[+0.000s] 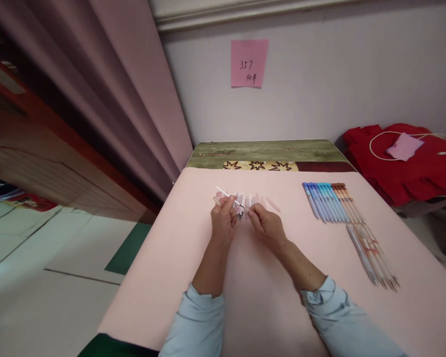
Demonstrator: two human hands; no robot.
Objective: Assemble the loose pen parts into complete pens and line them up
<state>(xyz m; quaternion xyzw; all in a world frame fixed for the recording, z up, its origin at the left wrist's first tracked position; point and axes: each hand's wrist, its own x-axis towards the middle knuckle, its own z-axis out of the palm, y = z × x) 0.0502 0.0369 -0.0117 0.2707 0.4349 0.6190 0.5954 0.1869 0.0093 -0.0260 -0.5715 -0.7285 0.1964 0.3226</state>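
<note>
A thin white pen refill (pixel 225 193) slants between my two hands over the pink table cover. My left hand (pixel 223 219) is closed around the middle of it, thumb and finger pinching. At its lower, darker end, my right hand (pixel 268 225) pinches with thumb and forefinger; whether a small part is also in that pinch is too small to tell. Just beyond my hands lie several loose pen parts, among them dark-tipped refills (pixel 240 215) and a pale pink pen barrel (pixel 273 204). My left hand partly covers the pile.
To the right, blue pens (pixel 325 202) and brown-topped pens (pixel 347 201) lie in a neat row, with clear-barrelled pens (pixel 373 255) nearer me. A red cloth (pixel 405 168) with a white cable sits beyond the table's right edge. A curtain (pixel 134 89) hangs at left.
</note>
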